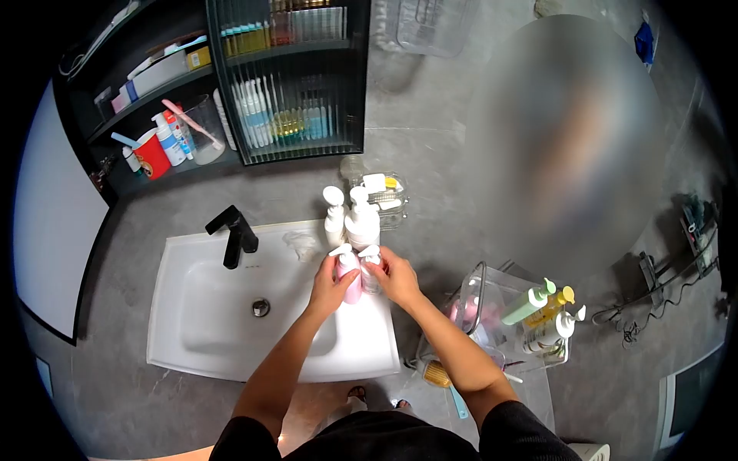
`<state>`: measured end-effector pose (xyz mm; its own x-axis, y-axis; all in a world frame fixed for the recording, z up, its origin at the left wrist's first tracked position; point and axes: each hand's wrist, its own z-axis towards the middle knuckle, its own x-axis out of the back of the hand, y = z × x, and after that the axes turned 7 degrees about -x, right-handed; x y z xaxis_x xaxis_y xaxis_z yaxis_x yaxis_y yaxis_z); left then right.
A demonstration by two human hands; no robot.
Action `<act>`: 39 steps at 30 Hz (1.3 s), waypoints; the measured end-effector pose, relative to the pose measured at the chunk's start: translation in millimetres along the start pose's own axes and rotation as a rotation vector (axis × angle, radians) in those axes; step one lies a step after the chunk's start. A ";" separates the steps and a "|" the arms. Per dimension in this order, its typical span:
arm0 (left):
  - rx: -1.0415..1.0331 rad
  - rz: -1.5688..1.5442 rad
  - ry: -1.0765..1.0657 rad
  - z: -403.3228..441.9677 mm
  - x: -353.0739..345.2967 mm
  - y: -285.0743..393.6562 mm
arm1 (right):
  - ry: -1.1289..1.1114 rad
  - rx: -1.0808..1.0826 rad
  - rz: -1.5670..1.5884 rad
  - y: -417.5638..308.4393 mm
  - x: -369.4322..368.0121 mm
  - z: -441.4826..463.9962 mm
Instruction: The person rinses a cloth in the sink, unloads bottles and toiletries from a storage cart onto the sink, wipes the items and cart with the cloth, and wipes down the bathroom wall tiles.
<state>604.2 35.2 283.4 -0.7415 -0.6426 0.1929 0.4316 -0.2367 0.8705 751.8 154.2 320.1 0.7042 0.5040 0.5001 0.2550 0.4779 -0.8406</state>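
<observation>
My left hand [329, 290] is closed around a pink pump bottle [353, 289] with a white pump head. Right beside it, a paler pump bottle [370, 280], also white-topped, is in the grip of my right hand [399, 280]. Both bottles stand upright, close together, on the right ledge of the white sink [361, 346]. Just behind them are a slim white pump bottle [334, 223] and a wider white pump bottle [362, 227]. My fingers partly cover the two front bottles, and their labels cannot be read.
A black faucet [234, 232] rises at the sink's back left, near crumpled clear plastic [302, 246]. A wire basket [394, 201] sits behind the bottles. At right is a clear cart [492, 288] with several pump bottles. A dark cabinet [289, 154] hangs above; a mirror [54, 223] is left.
</observation>
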 end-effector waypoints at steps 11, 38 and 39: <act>-0.465 0.532 0.153 -71.2 -75.1 60.7 | 0.017 0.018 0.308 36.4 76.1 -69.5; -0.013 -0.220 -0.484 -79.3 -373.6 25.5 | 0.823 -0.278 -0.101 214.7 260.1 -249.0; -0.008 -0.377 -0.444 -79.1 -363.4 31.0 | 0.821 -0.242 -0.118 211.9 254.8 -246.9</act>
<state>927.7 203.7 204.5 -0.9883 -0.1464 0.0435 0.0989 -0.3968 0.9125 1148.9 206.3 218.0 0.8963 -0.2631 0.3571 0.4252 0.2805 -0.8605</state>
